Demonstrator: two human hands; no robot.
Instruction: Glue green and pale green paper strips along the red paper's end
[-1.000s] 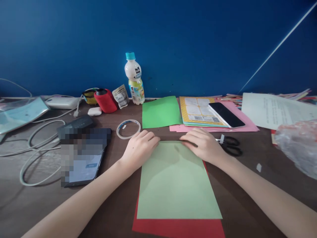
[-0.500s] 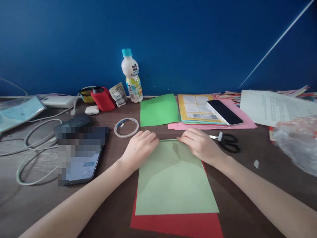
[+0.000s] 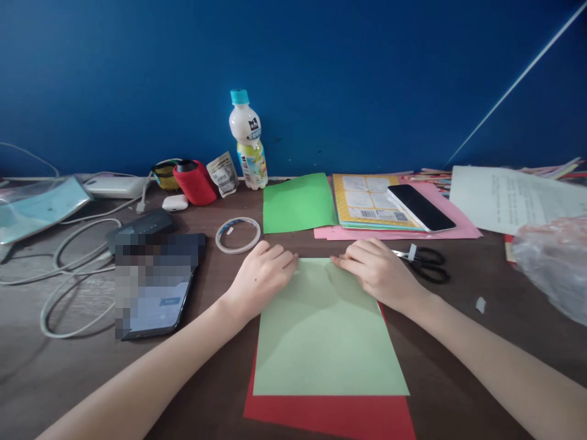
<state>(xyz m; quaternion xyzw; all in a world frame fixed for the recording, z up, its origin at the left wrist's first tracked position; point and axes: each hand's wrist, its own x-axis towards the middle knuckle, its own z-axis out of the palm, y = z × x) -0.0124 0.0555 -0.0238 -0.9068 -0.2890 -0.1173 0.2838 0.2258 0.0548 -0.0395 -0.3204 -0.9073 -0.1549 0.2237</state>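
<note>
A pale green sheet of paper (image 3: 328, 342) lies on the brown desk in front of me, on top of a red sheet (image 3: 330, 415) that shows below it. My left hand (image 3: 261, 278) rests on the sheet's far left corner, fingers curled and pressed down on the top edge. My right hand (image 3: 378, 272) presses the far right part of the same edge, fingers held together and bent. Both hands touch only the paper.
Black scissors (image 3: 426, 264) lie just right of my right hand. A tape roll (image 3: 238, 234), a bright green sheet (image 3: 298, 203), a paper stack with a phone (image 3: 419, 208), a bottle (image 3: 248, 142), a tablet (image 3: 156, 287), cables (image 3: 68, 269) and a plastic bag (image 3: 553, 266) surround the work spot.
Both hands have slid slightly inward along the top edge of the pale green sheet. The view has shifted a little; the paper stays in place.
</note>
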